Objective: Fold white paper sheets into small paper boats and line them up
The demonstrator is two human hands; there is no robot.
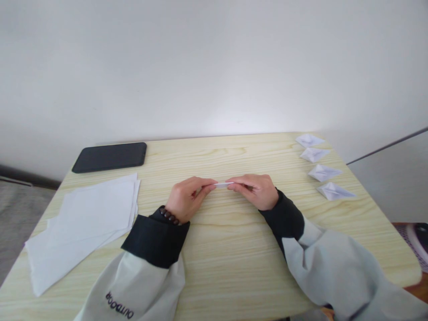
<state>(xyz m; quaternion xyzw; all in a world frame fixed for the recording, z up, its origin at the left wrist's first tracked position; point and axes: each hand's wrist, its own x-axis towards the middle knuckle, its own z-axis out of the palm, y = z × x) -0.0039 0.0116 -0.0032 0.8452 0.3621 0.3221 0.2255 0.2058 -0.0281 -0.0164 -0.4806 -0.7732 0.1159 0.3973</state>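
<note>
A small folded piece of white paper (pixel 222 185) is held level just above the middle of the table, between my two hands. My left hand (pixel 189 196) pinches its left end between thumb and fingers. At the other end, the thumb and fingers of my right hand (pixel 256 189) are closed on it. Only the paper's narrow middle part shows; both ends are covered by my fingertips.
Loose white paper sheets (pixel 96 209) lie in an uneven stack on the left. Behind them rests a black phone (pixel 110 157). Several folded paper boats (pixel 323 172) form a row along the right edge of the wooden table (pixel 227 258). A white wall (pixel 214 67) stands behind.
</note>
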